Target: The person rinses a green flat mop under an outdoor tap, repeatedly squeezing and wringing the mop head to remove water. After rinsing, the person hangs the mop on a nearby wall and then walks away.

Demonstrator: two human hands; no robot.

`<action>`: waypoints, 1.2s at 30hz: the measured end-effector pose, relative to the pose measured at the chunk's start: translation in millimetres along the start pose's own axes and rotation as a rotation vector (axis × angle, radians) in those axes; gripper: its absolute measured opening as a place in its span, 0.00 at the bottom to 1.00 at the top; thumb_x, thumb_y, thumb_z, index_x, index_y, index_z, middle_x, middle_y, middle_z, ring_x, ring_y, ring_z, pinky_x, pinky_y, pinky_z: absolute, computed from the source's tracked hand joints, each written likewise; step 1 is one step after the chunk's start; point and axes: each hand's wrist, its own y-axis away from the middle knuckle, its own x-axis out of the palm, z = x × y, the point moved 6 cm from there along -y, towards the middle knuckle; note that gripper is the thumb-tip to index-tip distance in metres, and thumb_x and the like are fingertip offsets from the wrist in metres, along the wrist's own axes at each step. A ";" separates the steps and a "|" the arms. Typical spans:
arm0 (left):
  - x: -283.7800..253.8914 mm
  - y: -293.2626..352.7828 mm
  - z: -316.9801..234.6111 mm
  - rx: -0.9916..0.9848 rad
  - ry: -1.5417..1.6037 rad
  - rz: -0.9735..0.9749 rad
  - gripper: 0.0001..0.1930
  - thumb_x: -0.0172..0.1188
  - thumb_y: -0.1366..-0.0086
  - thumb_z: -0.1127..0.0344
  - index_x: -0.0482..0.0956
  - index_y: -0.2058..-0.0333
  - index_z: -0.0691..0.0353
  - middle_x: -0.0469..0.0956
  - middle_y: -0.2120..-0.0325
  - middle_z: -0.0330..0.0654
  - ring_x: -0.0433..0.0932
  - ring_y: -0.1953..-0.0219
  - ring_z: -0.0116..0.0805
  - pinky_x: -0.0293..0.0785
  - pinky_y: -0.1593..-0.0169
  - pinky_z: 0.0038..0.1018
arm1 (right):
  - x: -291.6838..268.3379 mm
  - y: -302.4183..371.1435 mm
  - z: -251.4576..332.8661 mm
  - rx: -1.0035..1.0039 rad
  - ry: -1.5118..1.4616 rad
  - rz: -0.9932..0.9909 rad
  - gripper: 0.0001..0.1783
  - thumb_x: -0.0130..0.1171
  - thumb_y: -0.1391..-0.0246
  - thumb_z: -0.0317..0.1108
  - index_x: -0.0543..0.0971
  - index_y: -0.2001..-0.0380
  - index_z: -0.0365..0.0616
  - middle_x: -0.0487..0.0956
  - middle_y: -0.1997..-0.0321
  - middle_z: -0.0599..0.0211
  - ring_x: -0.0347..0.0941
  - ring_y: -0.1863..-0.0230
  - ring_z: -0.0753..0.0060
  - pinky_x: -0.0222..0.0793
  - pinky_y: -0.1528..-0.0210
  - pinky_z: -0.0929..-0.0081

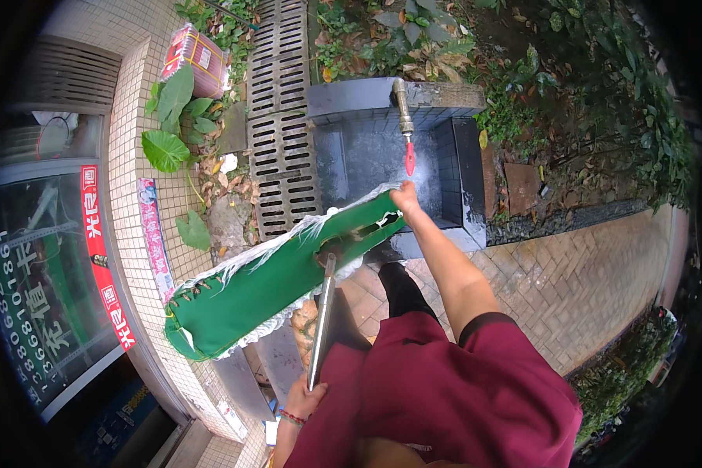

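Note:
A long flat dust mop head (246, 304) with a green backing and shaggy white fringe stretches slantwise before me, its far end over the rim of a tiled wash basin (341, 168). From its middle a metal mop handle (320, 331) runs down toward my body. Low in the view, my left hand (304, 399), with a red bracelet at the wrist, is closed round this handle. My right hand (405, 200) grips the mop head's far right end, just below a brass tap (402, 109) with a red lever (410, 158). Its fingertips are partly hidden.
A slotted drain cover (281, 168) runs left of the basin, beside a tiled ledge (132, 203) and a shop window (47, 296). A wrapped pink bundle (197, 62) stands at the far left. Plants (522, 93) grow behind; brick paving (554, 288) lies to the right.

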 end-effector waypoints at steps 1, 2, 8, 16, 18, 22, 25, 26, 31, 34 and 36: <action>-14.7 1.5 9.9 0.043 -0.082 -0.017 0.10 0.58 0.40 0.65 0.72 0.65 0.65 0.74 0.80 0.45 0.76 0.75 0.34 0.71 0.69 0.29 | 17.6 27.3 -7.4 -0.006 0.004 -0.015 0.34 0.57 0.54 0.31 0.60 0.43 0.37 0.66 0.41 0.45 0.63 0.39 0.55 0.60 0.40 0.65; -27.5 5.0 27.5 -0.030 -0.061 0.059 0.14 0.58 0.40 0.63 0.72 0.61 0.66 0.75 0.74 0.49 0.76 0.67 0.38 0.70 0.60 0.30 | 44.6 52.9 -1.4 -0.115 0.036 0.205 0.37 0.59 0.53 0.36 0.59 0.40 0.39 0.63 0.38 0.47 0.60 0.37 0.56 0.57 0.38 0.64; -152.3 47.1 79.5 0.168 0.062 0.177 0.14 0.59 0.40 0.64 0.74 0.57 0.63 0.76 0.70 0.42 0.73 0.65 0.27 0.70 0.58 0.26 | 213.8 192.9 117.8 -0.646 0.491 0.841 0.49 0.60 0.55 0.62 0.56 0.36 0.50 0.63 0.37 0.47 0.61 0.37 0.53 0.57 0.38 0.66; -256.7 94.1 139.1 -0.121 0.481 0.306 0.11 0.46 0.33 0.69 0.74 0.56 0.64 0.75 0.64 0.33 0.68 0.62 0.18 0.67 0.58 0.19 | 374.8 280.7 182.8 -0.598 0.533 1.068 0.25 0.65 0.53 0.50 0.80 0.60 0.41 0.81 0.64 0.61 0.75 0.61 0.72 0.68 0.54 0.75; -266.1 87.9 141.6 -0.051 0.651 0.301 0.11 0.48 0.34 0.70 0.74 0.55 0.64 0.75 0.63 0.33 0.70 0.61 0.20 0.68 0.57 0.20 | 381.8 286.9 206.4 -0.737 0.606 0.950 0.24 0.63 0.51 0.49 0.80 0.59 0.41 0.81 0.64 0.63 0.75 0.62 0.75 0.69 0.55 0.75; -286.7 54.4 124.3 0.205 0.611 0.262 0.12 0.54 0.37 0.70 0.73 0.55 0.64 0.77 0.63 0.37 0.72 0.61 0.25 0.69 0.56 0.24 | 373.2 289.5 281.3 -0.741 0.561 0.812 0.22 0.61 0.49 0.47 0.79 0.56 0.42 0.81 0.64 0.64 0.74 0.62 0.78 0.69 0.55 0.75; -325.1 18.3 78.4 0.446 0.289 0.149 0.14 0.58 0.40 0.68 0.73 0.55 0.64 0.77 0.66 0.42 0.73 0.62 0.27 0.70 0.56 0.26 | 351.3 297.7 368.5 -0.994 0.498 0.640 0.20 0.59 0.47 0.44 0.79 0.56 0.43 0.82 0.65 0.67 0.74 0.63 0.80 0.69 0.56 0.75; -339.7 12.7 57.9 0.523 0.259 0.114 0.14 0.59 0.41 0.67 0.73 0.56 0.64 0.76 0.67 0.42 0.73 0.63 0.27 0.70 0.57 0.26 | 343.0 295.4 396.8 -0.965 0.463 0.575 0.20 0.60 0.47 0.45 0.79 0.58 0.41 0.82 0.68 0.68 0.73 0.65 0.82 0.70 0.58 0.76; -407.4 -37.2 -50.7 0.498 0.197 0.115 0.14 0.61 0.44 0.64 0.73 0.60 0.63 0.74 0.73 0.41 0.73 0.68 0.28 0.71 0.62 0.27 | 291.2 299.5 555.0 -1.197 0.308 0.309 0.16 0.60 0.45 0.39 0.79 0.60 0.37 0.79 0.70 0.77 0.70 0.68 0.87 0.68 0.64 0.81; -450.9 -75.7 -131.2 0.755 0.114 -0.028 0.14 0.62 0.45 0.62 0.70 0.67 0.64 0.70 0.79 0.44 0.71 0.75 0.32 0.69 0.68 0.30 | 263.3 294.3 642.0 -1.312 0.196 0.212 0.15 0.60 0.45 0.37 0.79 0.59 0.37 0.79 0.68 0.77 0.70 0.66 0.88 0.67 0.63 0.82; -479.5 -113.9 -194.6 0.899 0.104 -0.144 0.12 0.62 0.43 0.63 0.71 0.67 0.63 0.70 0.81 0.37 0.68 0.79 0.24 0.67 0.74 0.24 | 248.4 286.1 702.5 -1.418 0.091 0.142 0.15 0.61 0.45 0.35 0.79 0.58 0.37 0.79 0.66 0.79 0.69 0.65 0.89 0.66 0.62 0.83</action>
